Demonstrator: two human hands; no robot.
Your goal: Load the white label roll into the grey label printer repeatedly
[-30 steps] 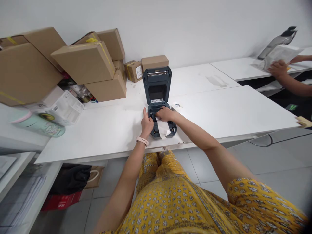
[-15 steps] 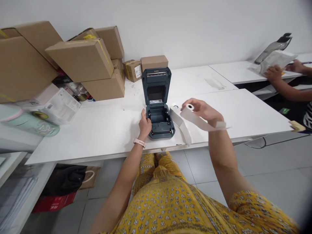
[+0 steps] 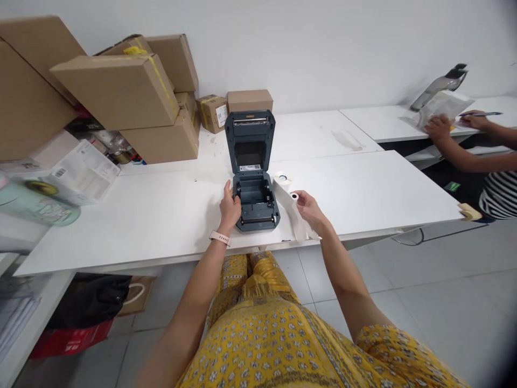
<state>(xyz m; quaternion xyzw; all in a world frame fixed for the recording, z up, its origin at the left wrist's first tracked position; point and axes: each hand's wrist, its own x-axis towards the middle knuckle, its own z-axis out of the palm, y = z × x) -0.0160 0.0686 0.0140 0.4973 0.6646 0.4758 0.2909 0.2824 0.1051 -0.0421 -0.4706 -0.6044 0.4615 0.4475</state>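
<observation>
Right fingers (image 3: 302, 196) closed around small paper roll (image 3: 294, 197), left fingers (image 3: 227, 188) spread, touching dark printer (image 3: 257, 209)

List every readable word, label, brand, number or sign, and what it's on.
None can be read with confidence.
Printer: white label near the hinge, too small; orange mark at the lid's top edge, too small.
Small carton: white label, too small.
White box: barcode, digits unreadable.
Bottle: pale printed design, too blurred to read.
Red item below the table: white marks, blurred.
</observation>
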